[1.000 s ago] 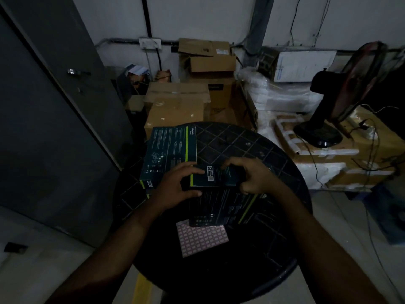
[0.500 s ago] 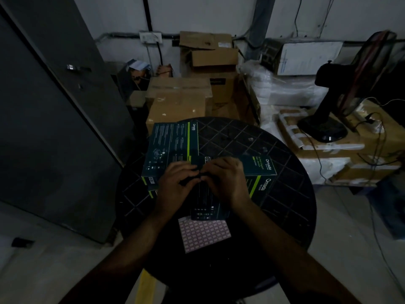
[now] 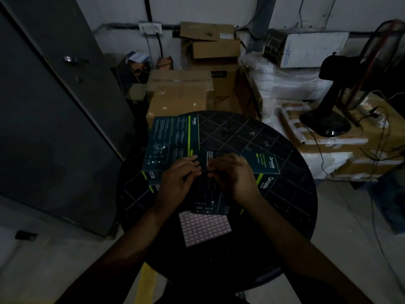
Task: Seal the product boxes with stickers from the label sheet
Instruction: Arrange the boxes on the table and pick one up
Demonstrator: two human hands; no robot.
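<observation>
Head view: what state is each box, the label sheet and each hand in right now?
Dark teal product box under the hands: flat, closed.
Teal box stack at left: closed, lying flat.
Pink label sheet: flat on round black table, untouched.
Left hand: fingertips pinched at box edge.
Right hand: fingertips pinched, facing left hand.

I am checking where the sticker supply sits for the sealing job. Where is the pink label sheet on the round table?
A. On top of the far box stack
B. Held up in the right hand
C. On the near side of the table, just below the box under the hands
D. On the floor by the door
C: the label sheet lies flat on the table, its far edge tucked by the box under both hands.
</observation>
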